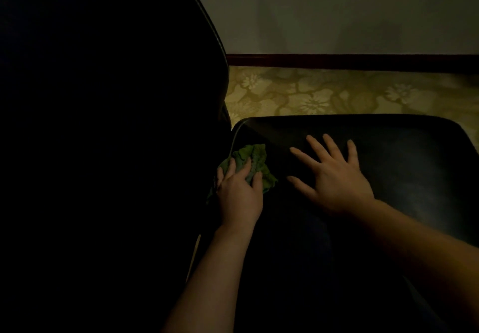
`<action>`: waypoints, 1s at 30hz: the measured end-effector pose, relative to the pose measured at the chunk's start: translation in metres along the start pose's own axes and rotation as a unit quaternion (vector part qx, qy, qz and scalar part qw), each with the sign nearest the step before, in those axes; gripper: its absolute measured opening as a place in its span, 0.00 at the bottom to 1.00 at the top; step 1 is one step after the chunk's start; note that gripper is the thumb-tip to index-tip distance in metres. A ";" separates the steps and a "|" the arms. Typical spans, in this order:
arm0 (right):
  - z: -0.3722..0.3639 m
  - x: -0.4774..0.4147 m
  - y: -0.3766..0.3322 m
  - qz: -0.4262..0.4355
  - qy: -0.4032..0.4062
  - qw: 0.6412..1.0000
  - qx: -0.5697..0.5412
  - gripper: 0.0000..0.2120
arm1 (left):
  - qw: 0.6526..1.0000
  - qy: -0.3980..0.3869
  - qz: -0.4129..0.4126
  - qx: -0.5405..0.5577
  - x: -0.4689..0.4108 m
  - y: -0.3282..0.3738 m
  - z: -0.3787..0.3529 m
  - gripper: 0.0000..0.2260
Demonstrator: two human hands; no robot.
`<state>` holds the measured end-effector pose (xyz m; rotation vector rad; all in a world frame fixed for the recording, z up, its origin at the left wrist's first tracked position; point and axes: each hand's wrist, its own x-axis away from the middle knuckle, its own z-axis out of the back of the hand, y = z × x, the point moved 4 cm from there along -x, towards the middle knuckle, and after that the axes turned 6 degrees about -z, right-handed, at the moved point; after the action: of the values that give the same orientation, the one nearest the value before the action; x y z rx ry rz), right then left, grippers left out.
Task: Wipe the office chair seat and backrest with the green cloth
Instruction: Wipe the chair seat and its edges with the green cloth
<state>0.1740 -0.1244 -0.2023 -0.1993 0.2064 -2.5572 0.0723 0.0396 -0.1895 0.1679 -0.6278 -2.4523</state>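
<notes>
The black office chair fills most of the dim view: its tall backrest (111, 125) stands at the left and its seat (404, 156) spreads to the right. A crumpled green cloth (255, 160) lies on the seat right at the crease where seat meets backrest. My left hand (238, 190) presses down on the cloth, fingers curled over it. My right hand (334, 174) rests flat on the seat to the right of the cloth, fingers spread, holding nothing.
Beyond the seat's far edge lies a yellow-green floral floor (337, 94). A dark skirting board (350, 60) runs along the base of a pale wall (337, 8). The scene is very dark.
</notes>
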 end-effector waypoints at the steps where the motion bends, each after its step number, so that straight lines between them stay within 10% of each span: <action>1: -0.001 0.001 -0.001 -0.001 0.009 1.000 -0.001 0.39 | 1.000 0.002 0.001 0.002 -0.005 0.002 -0.001 0.21; 30: -0.007 0.004 -0.001 -0.012 0.060 0.998 0.002 0.35 | 0.999 -0.010 -0.003 -0.032 -0.028 0.024 -0.008 0.27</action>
<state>0.1688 -0.1246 -0.2080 -0.0462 0.2468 -2.5953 0.1100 0.0358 -0.1862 0.1188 -0.5578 -2.4784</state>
